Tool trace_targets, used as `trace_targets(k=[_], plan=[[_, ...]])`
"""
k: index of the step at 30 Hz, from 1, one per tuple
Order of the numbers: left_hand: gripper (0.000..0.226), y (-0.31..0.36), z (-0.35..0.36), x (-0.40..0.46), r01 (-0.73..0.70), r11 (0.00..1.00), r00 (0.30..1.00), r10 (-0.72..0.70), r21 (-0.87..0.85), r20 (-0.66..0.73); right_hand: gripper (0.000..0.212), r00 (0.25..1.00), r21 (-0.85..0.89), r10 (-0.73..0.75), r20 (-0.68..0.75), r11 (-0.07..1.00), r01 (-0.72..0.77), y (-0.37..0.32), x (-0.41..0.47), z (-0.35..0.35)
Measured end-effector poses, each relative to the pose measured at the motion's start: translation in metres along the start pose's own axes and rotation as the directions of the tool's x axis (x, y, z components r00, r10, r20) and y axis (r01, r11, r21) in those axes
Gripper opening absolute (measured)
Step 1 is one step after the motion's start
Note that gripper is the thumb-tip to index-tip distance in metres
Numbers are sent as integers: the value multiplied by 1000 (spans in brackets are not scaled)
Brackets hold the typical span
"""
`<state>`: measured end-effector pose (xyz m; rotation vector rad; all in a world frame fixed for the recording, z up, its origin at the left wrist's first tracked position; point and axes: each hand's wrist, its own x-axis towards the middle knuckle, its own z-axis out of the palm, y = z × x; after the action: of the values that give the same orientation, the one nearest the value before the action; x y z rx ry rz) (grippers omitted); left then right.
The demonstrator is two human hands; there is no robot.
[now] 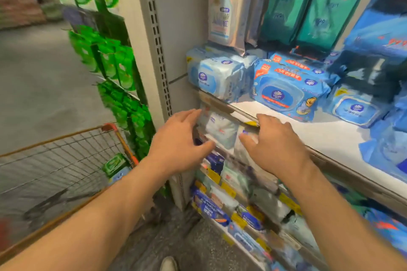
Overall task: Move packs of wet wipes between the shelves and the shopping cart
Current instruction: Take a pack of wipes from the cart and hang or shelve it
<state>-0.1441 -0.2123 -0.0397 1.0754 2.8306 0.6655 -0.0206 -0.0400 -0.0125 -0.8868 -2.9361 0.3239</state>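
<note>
My left hand (179, 138) and my right hand (274, 145) reach toward a pale white-blue pack of wet wipes (220, 131) on the shelf just under the white upper shelf (308, 132). Both hands have relaxed, spread fingers on either side of that pack. The image is blurred and I cannot tell whether they touch it. On the upper shelf lie a light blue pack (217, 75) and a bright blue pack with a lid (286, 90). The wire shopping cart (66, 174) stands at the lower left, with a green pack (114, 164) inside.
Tall blue-green tissue packs (308, 4) stand at the back of the upper shelf. Lower shelves (242, 211) hold several more packs with yellow price tags. Green hanging products (116, 61) and a perforated upright (156, 46) lie left of the shelves. Grey floor stretches behind the cart.
</note>
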Motion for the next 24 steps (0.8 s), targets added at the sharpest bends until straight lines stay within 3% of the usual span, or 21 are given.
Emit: trace_targets(k=[5,9,12,17,21,24], plan=[[89,-74,-32,-45,211,976,977,-211,48,1,60,980,14,-190,64,982,189,-78,4,19],[92,-139,-55,-74,371,929,928,-371,1,26,61,940,0,-332,82,943,333,-143,3,38],[88,-185,-68,-91,478,878,877,-478,2,41,62,907,-3,-378,183,923,385,-194,7,60],[86,-274,-86,-120,551,834,831,-550,12,78,70,855,8,-450,258,886,464,-288,20,103],[85,-349,-98,-132,584,811,805,-582,17,114,55,832,17,-472,291,872,488,-362,28,134],[86,-397,-104,-133,597,802,792,-594,24,140,64,836,7,-443,323,885,466,-402,37,154]])
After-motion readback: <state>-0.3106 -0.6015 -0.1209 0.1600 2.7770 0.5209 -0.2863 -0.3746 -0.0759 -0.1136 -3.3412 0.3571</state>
